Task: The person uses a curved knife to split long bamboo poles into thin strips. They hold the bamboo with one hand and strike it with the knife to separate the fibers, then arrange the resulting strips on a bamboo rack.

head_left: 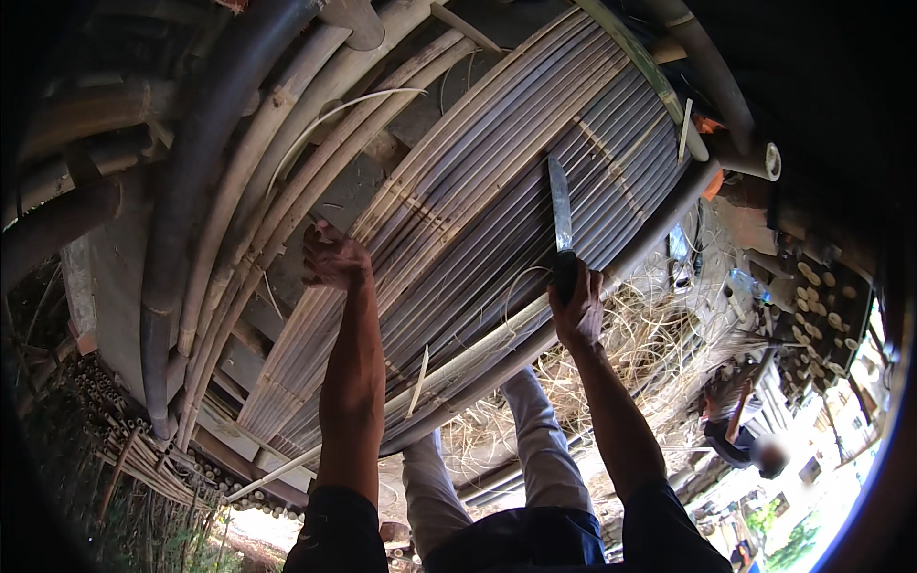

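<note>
My right hand (578,310) is closed round the dark handle of a long knife (561,205). Its blade points away from me over a panel of thin bamboo strips (497,205) laid side by side. My left hand (334,258) is over the panel's left edge, beside several long bamboo poles (253,205). Its fingers are loosely bent and apart, and I make out nothing in them. A pale bamboo strip (458,349) runs along the near edge, below the knife. A short pale sliver (417,382) lies across this edge between my forearms.
Tangled bamboo shavings (630,349) cover the ground at the right. A thick dark pole (659,220) borders the panel. Stacked bamboo pieces (821,306) show cut ends at far right, with another person (735,415) nearby. A bundle of thin canes (124,439) is at lower left.
</note>
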`<state>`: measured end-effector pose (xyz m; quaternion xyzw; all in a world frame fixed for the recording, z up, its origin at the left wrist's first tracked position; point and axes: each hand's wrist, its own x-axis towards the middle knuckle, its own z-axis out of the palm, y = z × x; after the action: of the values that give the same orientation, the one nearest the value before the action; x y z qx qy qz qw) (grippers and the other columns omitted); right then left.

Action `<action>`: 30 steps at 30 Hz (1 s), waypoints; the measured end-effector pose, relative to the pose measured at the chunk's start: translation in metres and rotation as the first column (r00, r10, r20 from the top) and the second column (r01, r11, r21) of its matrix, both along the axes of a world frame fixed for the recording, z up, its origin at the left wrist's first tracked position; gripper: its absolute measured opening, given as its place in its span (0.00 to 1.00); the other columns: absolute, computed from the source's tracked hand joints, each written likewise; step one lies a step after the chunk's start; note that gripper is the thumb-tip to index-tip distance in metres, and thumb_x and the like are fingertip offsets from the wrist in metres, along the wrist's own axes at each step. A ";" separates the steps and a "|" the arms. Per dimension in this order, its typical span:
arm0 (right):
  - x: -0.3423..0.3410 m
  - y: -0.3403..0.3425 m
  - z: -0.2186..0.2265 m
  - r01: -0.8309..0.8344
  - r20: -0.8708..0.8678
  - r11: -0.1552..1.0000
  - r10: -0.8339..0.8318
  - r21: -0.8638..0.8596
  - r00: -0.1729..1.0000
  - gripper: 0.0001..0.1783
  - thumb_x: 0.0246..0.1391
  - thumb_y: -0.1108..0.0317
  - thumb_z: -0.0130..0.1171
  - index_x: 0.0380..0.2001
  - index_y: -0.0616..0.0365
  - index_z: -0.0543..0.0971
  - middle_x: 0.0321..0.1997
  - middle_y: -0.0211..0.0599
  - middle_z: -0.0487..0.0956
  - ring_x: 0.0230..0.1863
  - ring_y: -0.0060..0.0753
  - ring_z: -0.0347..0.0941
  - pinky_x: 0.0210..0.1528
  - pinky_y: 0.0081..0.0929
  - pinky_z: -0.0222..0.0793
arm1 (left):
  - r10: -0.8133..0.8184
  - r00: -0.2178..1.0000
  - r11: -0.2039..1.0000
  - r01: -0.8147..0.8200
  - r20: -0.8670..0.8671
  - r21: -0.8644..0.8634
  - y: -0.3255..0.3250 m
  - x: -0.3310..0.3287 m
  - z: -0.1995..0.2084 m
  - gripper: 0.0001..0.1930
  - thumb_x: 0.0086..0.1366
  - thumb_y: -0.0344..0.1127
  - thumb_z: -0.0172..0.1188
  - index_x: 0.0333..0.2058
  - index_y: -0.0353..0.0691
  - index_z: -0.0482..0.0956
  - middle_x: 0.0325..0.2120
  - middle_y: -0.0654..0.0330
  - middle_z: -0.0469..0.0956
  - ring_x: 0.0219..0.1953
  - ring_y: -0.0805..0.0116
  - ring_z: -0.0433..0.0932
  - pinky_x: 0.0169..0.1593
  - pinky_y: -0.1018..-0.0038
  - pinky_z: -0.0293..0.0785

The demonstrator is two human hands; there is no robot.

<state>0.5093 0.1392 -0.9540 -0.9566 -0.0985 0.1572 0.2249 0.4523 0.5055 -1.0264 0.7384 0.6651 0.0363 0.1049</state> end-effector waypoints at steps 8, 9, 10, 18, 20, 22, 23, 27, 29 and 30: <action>0.000 0.008 0.005 0.052 -0.035 0.999 -0.052 -0.010 0.998 0.40 0.52 0.62 0.66 0.64 0.61 0.61 0.50 0.53 0.67 0.46 0.59 0.72 0.40 0.48 0.75 | -0.693 0.703 0.714 0.636 0.163 0.292 -0.039 0.046 0.044 0.20 0.64 0.51 0.63 0.51 0.52 0.74 0.48 0.58 0.73 0.52 0.56 0.71 0.52 0.52 0.65; 0.001 0.009 0.005 0.047 -0.036 0.999 -0.047 -0.006 0.998 0.40 0.52 0.62 0.66 0.64 0.61 0.61 0.50 0.53 0.67 0.45 0.59 0.72 0.39 0.48 0.75 | -0.763 0.621 0.645 0.707 0.183 0.289 -0.040 0.062 0.047 0.19 0.63 0.50 0.64 0.50 0.53 0.75 0.46 0.59 0.73 0.51 0.56 0.71 0.50 0.53 0.66; 0.002 0.008 0.006 0.042 -0.037 0.999 -0.042 -0.006 0.998 0.40 0.52 0.62 0.66 0.64 0.61 0.62 0.50 0.53 0.67 0.45 0.58 0.73 0.39 0.49 0.76 | -0.762 0.619 0.646 0.717 0.189 0.262 -0.041 0.073 0.047 0.18 0.63 0.49 0.64 0.49 0.54 0.75 0.44 0.59 0.74 0.49 0.55 0.71 0.49 0.53 0.66; 0.005 0.005 0.013 0.093 -0.188 0.990 -0.111 -0.106 0.976 0.40 0.53 0.52 0.64 0.65 0.48 0.60 0.56 0.48 0.66 0.48 0.57 0.75 0.43 0.50 0.78 | -0.866 0.459 0.492 0.854 0.199 0.168 -0.028 0.100 0.016 0.08 0.64 0.45 0.61 0.38 0.51 0.77 0.37 0.58 0.76 0.45 0.53 0.74 0.42 0.54 0.71; 0.006 0.003 0.014 0.126 -0.195 0.990 -0.134 -0.056 0.971 0.40 0.54 0.53 0.63 0.66 0.50 0.59 0.55 0.49 0.66 0.47 0.57 0.76 0.43 0.50 0.77 | -0.843 0.514 0.533 0.837 0.159 0.120 -0.034 0.102 0.014 0.12 0.68 0.48 0.57 0.38 0.46 0.77 0.37 0.56 0.78 0.43 0.51 0.76 0.42 0.54 0.73; 0.010 0.005 0.018 0.112 -0.210 0.991 -0.124 -0.070 0.970 0.41 0.53 0.54 0.65 0.66 0.54 0.60 0.55 0.49 0.67 0.47 0.57 0.75 0.42 0.49 0.77 | -0.723 0.542 0.620 0.783 0.428 0.055 -0.026 0.091 0.012 0.17 0.71 0.50 0.53 0.39 0.42 0.76 0.37 0.54 0.79 0.41 0.52 0.78 0.42 0.54 0.73; 0.010 0.006 0.019 0.098 -0.222 0.992 -0.112 -0.074 0.969 0.42 0.52 0.55 0.66 0.66 0.56 0.61 0.54 0.49 0.67 0.46 0.57 0.75 0.42 0.48 0.78 | -0.635 0.547 0.657 0.754 0.545 0.009 -0.022 0.079 0.010 0.19 0.72 0.51 0.51 0.40 0.39 0.76 0.38 0.53 0.79 0.40 0.52 0.79 0.43 0.55 0.74; 0.013 0.004 0.025 0.068 -0.274 0.992 -0.095 -0.107 0.957 0.43 0.52 0.52 0.65 0.66 0.54 0.59 0.56 0.49 0.67 0.48 0.57 0.75 0.42 0.49 0.77 | -0.365 0.582 0.746 0.649 0.727 -0.146 -0.017 0.041 0.011 0.25 0.73 0.54 0.49 0.41 0.32 0.73 0.29 0.53 0.76 0.31 0.59 0.78 0.41 0.62 0.75; 0.018 0.005 0.030 0.086 -0.280 0.994 -0.102 -0.068 0.955 0.43 0.52 0.52 0.65 0.66 0.52 0.59 0.56 0.49 0.67 0.49 0.58 0.75 0.43 0.49 0.77 | -0.342 0.594 0.738 0.649 0.728 -0.182 -0.010 0.022 0.017 0.24 0.72 0.53 0.52 0.40 0.32 0.74 0.26 0.56 0.74 0.28 0.63 0.75 0.39 0.66 0.74; 0.019 0.004 0.032 0.084 -0.310 0.994 -0.104 -0.076 0.945 0.43 0.52 0.52 0.66 0.66 0.52 0.59 0.55 0.50 0.67 0.49 0.58 0.75 0.44 0.50 0.77 | -0.343 0.645 0.736 0.636 0.683 -0.231 -0.010 0.012 0.027 0.22 0.70 0.51 0.56 0.36 0.33 0.74 0.24 0.60 0.72 0.27 0.70 0.71 0.36 0.71 0.72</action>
<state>0.5286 0.1429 -0.9223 -0.9296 -0.0108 0.2990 0.2151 0.4645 0.4958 -0.9998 0.7972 0.3524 0.0811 0.4834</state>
